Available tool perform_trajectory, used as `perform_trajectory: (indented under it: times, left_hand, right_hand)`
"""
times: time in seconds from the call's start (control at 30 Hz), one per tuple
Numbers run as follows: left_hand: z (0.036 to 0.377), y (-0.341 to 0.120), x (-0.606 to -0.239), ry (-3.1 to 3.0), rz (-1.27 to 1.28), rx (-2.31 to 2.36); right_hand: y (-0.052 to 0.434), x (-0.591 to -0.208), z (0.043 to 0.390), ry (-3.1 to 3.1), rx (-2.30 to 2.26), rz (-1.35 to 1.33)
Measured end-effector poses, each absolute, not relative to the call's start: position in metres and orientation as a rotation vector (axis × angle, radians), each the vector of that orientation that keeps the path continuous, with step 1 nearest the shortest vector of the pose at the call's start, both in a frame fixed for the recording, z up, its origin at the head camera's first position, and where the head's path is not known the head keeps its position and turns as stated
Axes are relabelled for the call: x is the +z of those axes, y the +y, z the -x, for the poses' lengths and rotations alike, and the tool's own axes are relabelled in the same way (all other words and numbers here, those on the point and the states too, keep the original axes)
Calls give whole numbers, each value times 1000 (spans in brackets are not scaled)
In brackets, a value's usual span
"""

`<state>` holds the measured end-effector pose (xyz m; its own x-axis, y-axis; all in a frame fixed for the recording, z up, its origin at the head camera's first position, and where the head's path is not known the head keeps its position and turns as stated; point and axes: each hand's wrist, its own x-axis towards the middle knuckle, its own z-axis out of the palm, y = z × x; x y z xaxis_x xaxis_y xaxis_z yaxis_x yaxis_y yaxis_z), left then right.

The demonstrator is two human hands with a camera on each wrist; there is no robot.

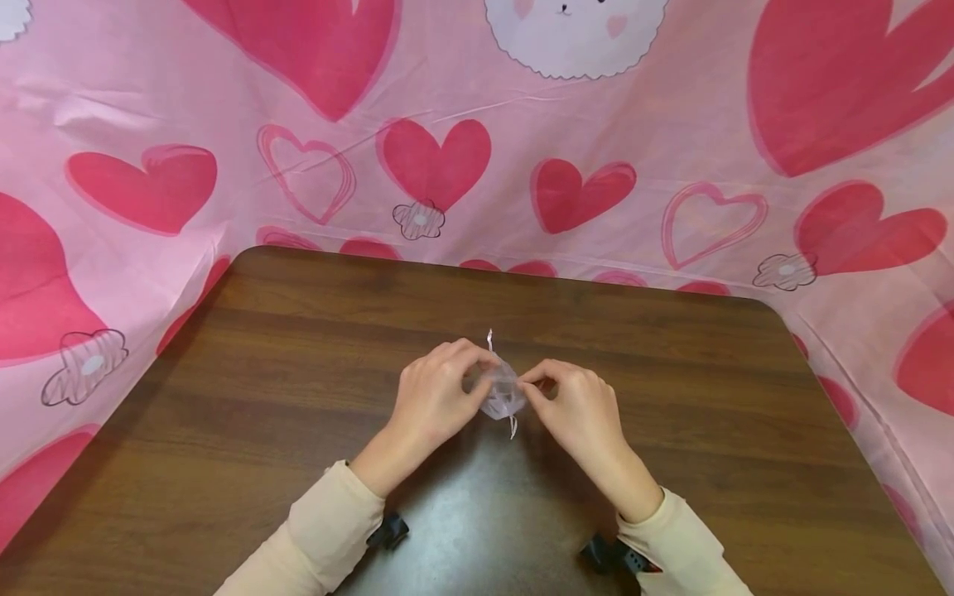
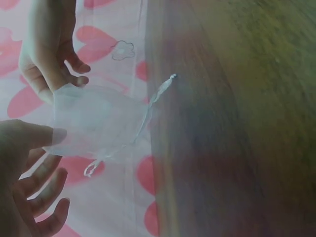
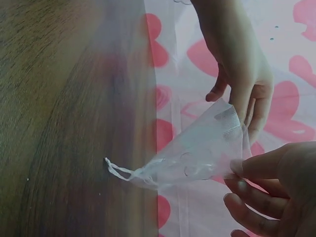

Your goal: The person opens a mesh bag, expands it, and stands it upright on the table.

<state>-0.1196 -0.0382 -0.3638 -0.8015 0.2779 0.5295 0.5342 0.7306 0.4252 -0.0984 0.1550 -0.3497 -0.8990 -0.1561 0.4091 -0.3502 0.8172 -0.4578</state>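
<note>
A small sheer white drawstring pouch (image 1: 503, 401) hangs between both hands, a little over the middle of the table. My left hand (image 1: 438, 391) pinches one corner of it between thumb and fingers. At the opposite corner, my right hand (image 1: 580, 407) has the fabric pinched the same way. In the left wrist view the pouch (image 2: 98, 118) is spread flat, its thin white drawstring (image 2: 157, 95) at the end toward the table. Seen from the right wrist, the pouch (image 3: 197, 143) narrows toward a looped cord (image 3: 118, 170). Whether anything lies inside, I cannot tell.
The brown wooden table (image 1: 298, 331) spreads under both hands, with rounded far corners. Pink cloth (image 1: 447, 91) printed with red hearts rises behind it and at both sides. A dark wrist device (image 1: 389, 531) sits by the left sleeve, another (image 1: 607, 555) by the right.
</note>
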Motion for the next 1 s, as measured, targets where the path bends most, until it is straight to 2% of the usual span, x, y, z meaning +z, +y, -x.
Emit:
perform_trajectory:
  times: [0.27,0.7,1.0]
  left_hand:
    - [117,-35,-361,-2473,676,-765]
    - [119,-38,-363,-2409,592,-797]
    - [118,-37,-364,-2433,685,-781]
  right_hand:
    - [154,-349,98,-2623,773,-397]
    - [153,-348,96,-2641,741,-390]
    - [154,-347,97,-2629,739,-407]
